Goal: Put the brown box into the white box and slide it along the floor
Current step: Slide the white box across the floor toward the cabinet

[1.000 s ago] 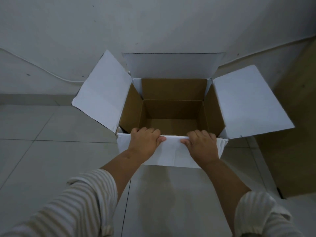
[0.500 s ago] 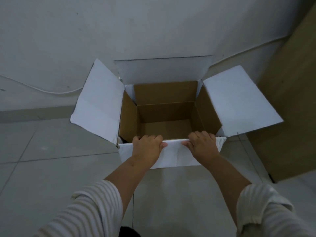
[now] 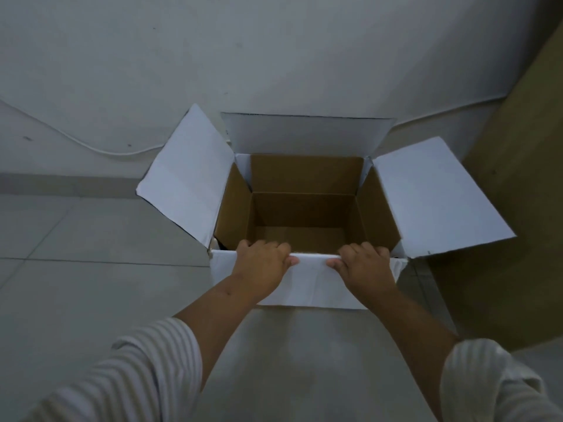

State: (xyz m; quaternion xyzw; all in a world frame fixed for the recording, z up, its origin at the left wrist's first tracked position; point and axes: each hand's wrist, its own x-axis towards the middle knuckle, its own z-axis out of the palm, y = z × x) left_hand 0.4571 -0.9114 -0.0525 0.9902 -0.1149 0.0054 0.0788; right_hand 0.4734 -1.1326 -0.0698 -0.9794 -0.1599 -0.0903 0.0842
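While striped sleeves (image 3: 146, 370) frame the foreground, the left hand (image 3: 262, 266) and right hand (image 3: 364, 268) clamp the near rim of an open white cardboard box (image 3: 307, 281) on the grey tiled floor (image 3: 76, 284). Nested inside sits a brown cardboard box (image 3: 304, 208). Beyond: white wall (image 3: 274, 56), thin cable (image 3: 91, 144); a wooden panel (image 3: 518, 208) stands right. No lettering shows.

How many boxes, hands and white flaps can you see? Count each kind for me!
Boxes: 2, the brown box nested in the white box
Hands: 2, the left hand and the right hand, both gripping the white box's near edge
White flaps open: 4, left, back, right, near
Total: 8
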